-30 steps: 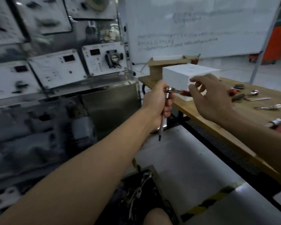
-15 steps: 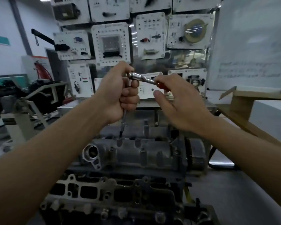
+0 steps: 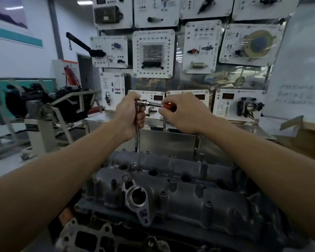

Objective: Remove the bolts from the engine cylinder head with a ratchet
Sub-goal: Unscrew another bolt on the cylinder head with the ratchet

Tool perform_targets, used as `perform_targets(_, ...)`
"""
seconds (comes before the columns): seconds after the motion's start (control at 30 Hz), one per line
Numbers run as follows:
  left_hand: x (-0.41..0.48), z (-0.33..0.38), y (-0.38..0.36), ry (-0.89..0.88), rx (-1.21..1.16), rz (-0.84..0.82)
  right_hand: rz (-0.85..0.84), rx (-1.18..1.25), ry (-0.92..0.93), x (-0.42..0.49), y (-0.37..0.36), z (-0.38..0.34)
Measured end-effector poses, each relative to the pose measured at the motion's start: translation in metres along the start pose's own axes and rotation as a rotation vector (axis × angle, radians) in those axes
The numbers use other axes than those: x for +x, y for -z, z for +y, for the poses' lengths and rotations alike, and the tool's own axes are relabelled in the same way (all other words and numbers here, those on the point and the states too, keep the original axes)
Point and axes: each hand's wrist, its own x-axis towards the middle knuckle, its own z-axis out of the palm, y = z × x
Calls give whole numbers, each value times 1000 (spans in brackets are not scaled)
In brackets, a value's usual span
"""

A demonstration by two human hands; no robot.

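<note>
Judged at seating stage: ratchet point(image 3: 149, 103) at centre frame, left grip point(image 3: 130, 115) clamped round its upright extension point(image 3: 136, 140), right grip point(image 3: 182, 113) pinching red handle point(image 3: 169, 106), tip at far edge of cylinder head point(image 3: 180, 188), lower centre; square seating needed before swinging.

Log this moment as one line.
left grip: holds extension bar under ratchet head | right grip: holds red handle | bar tip: at cylinder head far edge | bolt contact: cannot tell
</note>
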Motion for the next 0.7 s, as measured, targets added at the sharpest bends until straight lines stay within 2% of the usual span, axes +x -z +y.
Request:
perform_targets(0.23,18,-30,-11,-38,-98,-24,-38,149,-17,1,-7,21)
perform_targets(0.7,33,-34,-16,-34,-73,-67,-17,312,-94,1,-9,30)
